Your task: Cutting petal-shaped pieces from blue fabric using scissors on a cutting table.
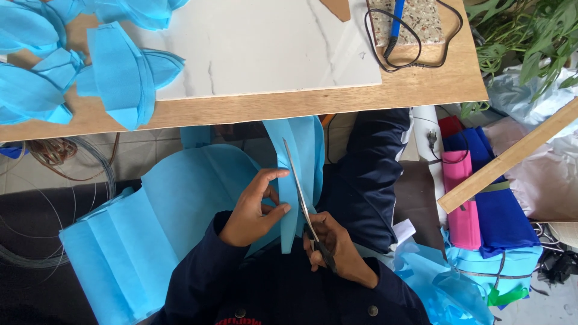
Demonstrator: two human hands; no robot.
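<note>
Left hand (256, 210) pinches folded blue fabric (298, 162) beside right hand (337, 247) gripping scissors (301, 195).

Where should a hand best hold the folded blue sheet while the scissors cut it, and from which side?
Pinch the folded blue sheet on its left edge, beside the blades, as the left hand does. The scissors come up from below in the right hand on the strip's right side, so only the left side is clear of the blades.
</note>
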